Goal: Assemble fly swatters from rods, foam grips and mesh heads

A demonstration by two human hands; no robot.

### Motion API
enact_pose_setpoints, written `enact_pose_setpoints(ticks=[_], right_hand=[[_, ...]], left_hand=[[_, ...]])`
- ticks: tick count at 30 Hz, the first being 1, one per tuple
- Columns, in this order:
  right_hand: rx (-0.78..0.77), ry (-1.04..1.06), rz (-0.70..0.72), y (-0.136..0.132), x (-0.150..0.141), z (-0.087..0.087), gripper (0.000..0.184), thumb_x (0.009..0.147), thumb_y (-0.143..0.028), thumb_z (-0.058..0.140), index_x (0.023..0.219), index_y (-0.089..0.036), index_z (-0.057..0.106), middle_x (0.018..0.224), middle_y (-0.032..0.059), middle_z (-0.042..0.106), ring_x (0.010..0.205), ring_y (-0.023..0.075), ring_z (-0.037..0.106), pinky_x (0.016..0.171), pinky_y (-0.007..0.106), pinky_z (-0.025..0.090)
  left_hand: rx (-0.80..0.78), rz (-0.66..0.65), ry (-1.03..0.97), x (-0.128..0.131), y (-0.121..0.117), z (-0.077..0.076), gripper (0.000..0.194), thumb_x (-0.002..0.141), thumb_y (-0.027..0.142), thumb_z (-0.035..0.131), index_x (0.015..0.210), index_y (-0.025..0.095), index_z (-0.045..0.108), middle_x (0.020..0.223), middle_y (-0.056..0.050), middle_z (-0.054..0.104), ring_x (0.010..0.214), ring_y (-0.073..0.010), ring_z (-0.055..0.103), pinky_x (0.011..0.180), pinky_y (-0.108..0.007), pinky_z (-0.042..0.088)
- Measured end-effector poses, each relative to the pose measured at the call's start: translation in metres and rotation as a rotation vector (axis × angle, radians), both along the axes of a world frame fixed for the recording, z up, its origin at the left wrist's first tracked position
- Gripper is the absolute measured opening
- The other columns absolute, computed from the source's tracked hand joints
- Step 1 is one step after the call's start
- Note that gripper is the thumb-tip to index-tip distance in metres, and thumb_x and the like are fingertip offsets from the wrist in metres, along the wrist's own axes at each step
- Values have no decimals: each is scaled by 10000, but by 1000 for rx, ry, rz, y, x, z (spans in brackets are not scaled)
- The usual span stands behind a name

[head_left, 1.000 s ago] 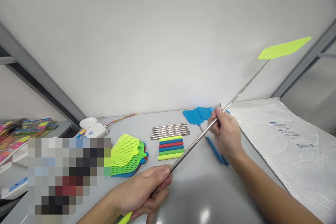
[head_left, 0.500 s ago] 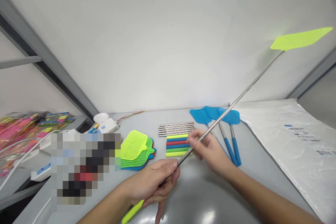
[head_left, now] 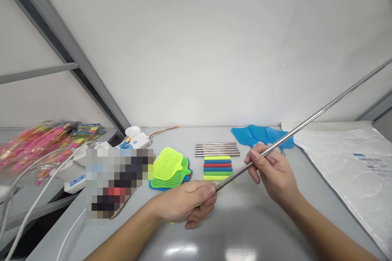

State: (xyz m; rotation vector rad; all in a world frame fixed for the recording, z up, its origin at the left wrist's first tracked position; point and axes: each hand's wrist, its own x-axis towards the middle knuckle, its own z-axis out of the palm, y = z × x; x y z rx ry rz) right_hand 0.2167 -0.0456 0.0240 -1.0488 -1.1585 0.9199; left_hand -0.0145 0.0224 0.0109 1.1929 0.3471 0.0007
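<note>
My left hand (head_left: 190, 204) is closed around the handle end of an extended fly swatter. Its telescopic steel rod (head_left: 309, 119) slants up to the right and leaves the frame, so the swatter head is out of sight. My right hand (head_left: 271, 169) pinches the rod a little way up from the left hand. Behind my hands on the grey table (head_left: 232, 236) lie a row of coloured foam grips (head_left: 217, 168), a bundle of collapsed steel rods (head_left: 217, 149), and a stack of green and blue swatter heads (head_left: 169, 167).
Blue finished swatters (head_left: 260, 135) lie behind my right hand. A clear plastic bag with labels (head_left: 346, 163) covers the table's right side. At the left are a white power strip with cables (head_left: 76, 163), a white device (head_left: 136, 140) and pink packaged goods (head_left: 36, 142). A blurred patch hides part of the left.
The view has swung left and the yellow-green swatter head has passed out of frame at the right. My right hand slid down the rod toward the left hand, then back up it.
</note>
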Motion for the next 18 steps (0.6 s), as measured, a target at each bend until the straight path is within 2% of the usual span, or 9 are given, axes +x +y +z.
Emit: enact_pose_setpoints(ticks=[7,10,18], right_hand=[[91,94,-217,2,22,2,280,927,-370,573,713,-190,594,535,-43,459,443,77,390,480,278,260],[88,146,-206,4,24,0,308,953,-368,519,698,-199,556,479,-50,398,446,92,357,474,283,245],[126,233,-223,3,2,-1,305,967,-361,480,694,-227,505,465,-48,340,475,126,324,492,303,253]], left_hand=[[66,20,40,1,-1,-5,380,965,529,412,806,191,480,481,95,302,424,-84,280,443,-211,419],[36,52,40,4,-2,-9,380,952,532,440,836,179,517,479,97,302,422,-82,256,415,-208,398],[-42,137,31,8,-9,-10,394,928,541,491,805,170,531,444,108,280,375,-60,188,354,-186,252]])
